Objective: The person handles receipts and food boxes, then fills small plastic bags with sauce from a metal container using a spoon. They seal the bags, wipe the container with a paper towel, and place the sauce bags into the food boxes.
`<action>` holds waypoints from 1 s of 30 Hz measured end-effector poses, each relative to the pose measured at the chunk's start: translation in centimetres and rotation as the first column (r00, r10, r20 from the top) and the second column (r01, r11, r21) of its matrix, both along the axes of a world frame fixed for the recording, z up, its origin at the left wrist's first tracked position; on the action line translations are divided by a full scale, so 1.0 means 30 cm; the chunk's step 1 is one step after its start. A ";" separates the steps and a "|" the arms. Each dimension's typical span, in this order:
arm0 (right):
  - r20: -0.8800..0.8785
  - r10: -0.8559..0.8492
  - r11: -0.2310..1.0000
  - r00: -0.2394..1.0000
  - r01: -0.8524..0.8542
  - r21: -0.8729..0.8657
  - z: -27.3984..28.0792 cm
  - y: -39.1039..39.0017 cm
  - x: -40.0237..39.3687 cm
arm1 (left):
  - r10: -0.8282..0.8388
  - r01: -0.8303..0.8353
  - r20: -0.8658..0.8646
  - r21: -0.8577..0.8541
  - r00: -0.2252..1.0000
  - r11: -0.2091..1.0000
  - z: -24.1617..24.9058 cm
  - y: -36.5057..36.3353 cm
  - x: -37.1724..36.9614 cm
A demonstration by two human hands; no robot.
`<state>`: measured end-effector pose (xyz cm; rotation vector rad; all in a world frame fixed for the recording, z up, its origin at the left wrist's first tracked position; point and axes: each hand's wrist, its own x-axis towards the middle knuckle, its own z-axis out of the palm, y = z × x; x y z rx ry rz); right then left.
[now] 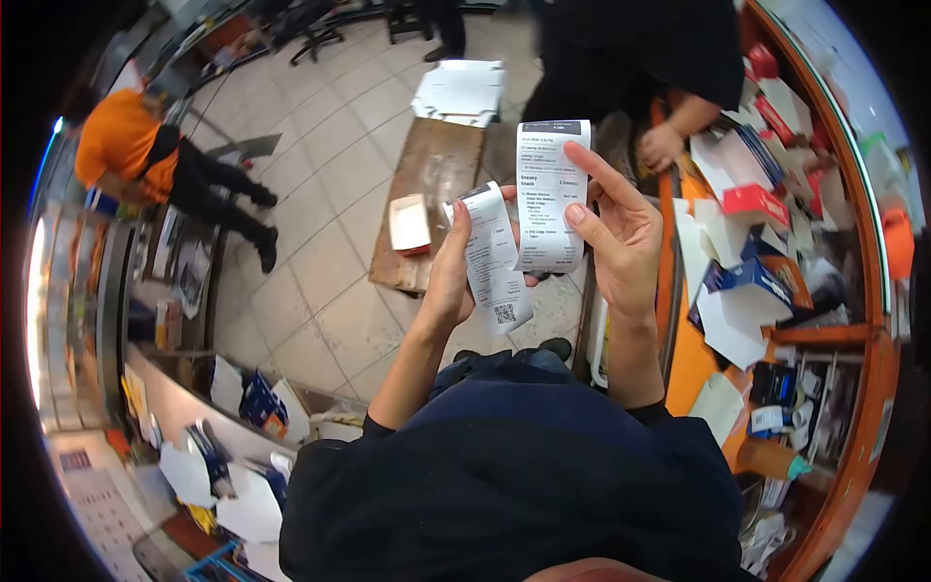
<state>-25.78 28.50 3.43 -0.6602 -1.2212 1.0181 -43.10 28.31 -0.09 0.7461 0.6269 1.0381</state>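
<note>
Two printed paper receipts are held up in front of my body. My left hand (453,267) grips the longer receipt (493,257), which curls and carries a QR code near its lower end. My right hand (621,238) pinches the other receipt (551,199) between thumb and fingers; its printed lines face me, with a dark band along the top. The lower left edge of the right receipt overlaps the left one. Some fingers of my left hand are hidden behind the paper.
A wooden bench (432,170) ahead bears a small open box (409,223) and a white flattened carton (458,92). Folded boxes (747,291) crowd the orange counter at right. A person in an orange shirt (126,141) stands left; another person's hand (661,147) rests near the counter.
</note>
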 end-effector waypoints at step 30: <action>0.642 0.766 0.312 0.031 -0.891 -0.331 -0.487 0.039 -1.758 | 0.896 -0.931 0.254 -0.120 -0.364 -0.345 -0.465 -0.386 -1.440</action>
